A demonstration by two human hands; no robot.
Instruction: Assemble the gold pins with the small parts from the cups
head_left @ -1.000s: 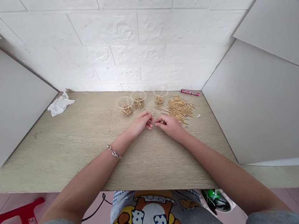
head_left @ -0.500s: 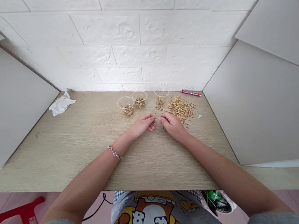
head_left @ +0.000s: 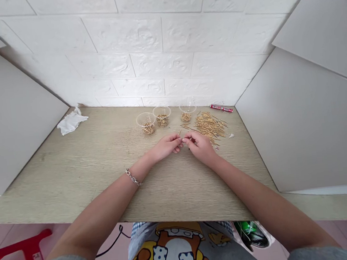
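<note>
Golden pin (head_left: 179, 132) is poking up from the pinching left hand (head_left: 169, 146), clear cups (head_left: 162, 113) standing beyond; the right hand (head_left: 199, 145) is pinching narrowly, on what I cannot tell, and partly blocking the golden pile (head_left: 210, 126)

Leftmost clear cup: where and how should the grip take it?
Pinch the leftmost clear cup at the left side of its rim, coming from above and left. It stands upright with an open mouth, and the middle cup is close on its right, so the left looks freer. Squeeze lightly and keep it level: the wall looks thin, and small golden pieces lie inside.
</note>
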